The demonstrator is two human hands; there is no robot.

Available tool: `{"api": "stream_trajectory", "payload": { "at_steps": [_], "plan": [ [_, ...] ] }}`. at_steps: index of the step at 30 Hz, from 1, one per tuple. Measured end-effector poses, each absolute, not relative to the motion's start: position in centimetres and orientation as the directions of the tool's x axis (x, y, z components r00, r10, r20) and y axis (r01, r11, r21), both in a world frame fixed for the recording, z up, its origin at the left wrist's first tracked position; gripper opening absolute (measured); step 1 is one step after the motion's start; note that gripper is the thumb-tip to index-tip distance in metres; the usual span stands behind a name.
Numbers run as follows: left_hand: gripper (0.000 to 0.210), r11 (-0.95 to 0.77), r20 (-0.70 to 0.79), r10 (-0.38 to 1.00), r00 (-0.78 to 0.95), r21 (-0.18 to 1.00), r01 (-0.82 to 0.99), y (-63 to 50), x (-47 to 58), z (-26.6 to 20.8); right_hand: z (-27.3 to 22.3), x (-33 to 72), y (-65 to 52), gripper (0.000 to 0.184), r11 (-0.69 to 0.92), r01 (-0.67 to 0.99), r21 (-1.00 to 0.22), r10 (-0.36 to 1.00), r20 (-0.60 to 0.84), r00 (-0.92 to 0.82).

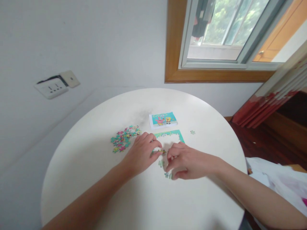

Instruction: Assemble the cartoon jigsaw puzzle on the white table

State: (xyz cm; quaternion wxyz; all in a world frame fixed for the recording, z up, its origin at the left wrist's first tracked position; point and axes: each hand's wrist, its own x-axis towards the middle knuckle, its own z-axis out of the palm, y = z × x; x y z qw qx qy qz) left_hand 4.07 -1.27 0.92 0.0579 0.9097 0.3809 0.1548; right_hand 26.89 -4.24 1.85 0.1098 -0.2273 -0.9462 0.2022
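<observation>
Left fingers (157, 155) meet a puzzle piece (164, 152), pinch unclear; light, level pressure suits it. Right fingers (181, 174) curl apart beside loose pieces (166, 174).

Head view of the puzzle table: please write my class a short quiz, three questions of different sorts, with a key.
1. Which is nearer the pile of loose pieces? A) the left hand; B) the right hand.
2. True or false: the lone piece lies to the right of the picture card.
3. Fill in the colour: the joined puzzle edge is mostly ____.

Key: 1. A; 2. True; 3. teal.
</observation>
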Motion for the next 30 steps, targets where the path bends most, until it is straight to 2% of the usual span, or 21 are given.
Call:
{"api": "stream_trajectory", "payload": {
  "at_steps": [8,12,17,21,23,30],
  "plan": [
    [0.011,-0.701,0.206,0.712,0.671,0.247,0.669,-1.3,4.2,1.0,1.7,26.5,-4.3,0.01,0.798,0.394,-0.457,0.479,0.083,-0.874],
    [0.014,-0.702,0.196,0.711,0.675,0.256,0.665,-1.4,4.3,1.0,1.7,26.7,-4.0,0.013,0.767,0.414,-0.49,0.517,0.09,-0.851],
    [0.015,-0.703,0.18,0.71,0.681,0.242,0.669,-1.5,4.4,0.8,1.6,26.9,-3.9,0.005,0.743,0.428,-0.514,0.547,0.098,-0.831],
    [0.015,-0.699,0.179,0.714,0.677,0.243,0.673,-1.5,4.3,0.8,2.1,27.2,-3.9,0.029,0.702,0.541,-0.464,0.631,0.054,-0.774],
    [0.015,-0.698,0.182,0.714,0.675,0.243,0.673,-1.5,4.3,0.8,2.4,27.7,-3.8,0.032,0.681,0.582,-0.444,0.656,0.018,-0.755],
    [0.016,-0.71,0.202,0.704,0.681,0.242,0.662,-1.5,4.2,0.6,3.3,29.1,-3.7,0.015,0.629,0.665,-0.402,0.702,-0.074,-0.708]
  ]
}}
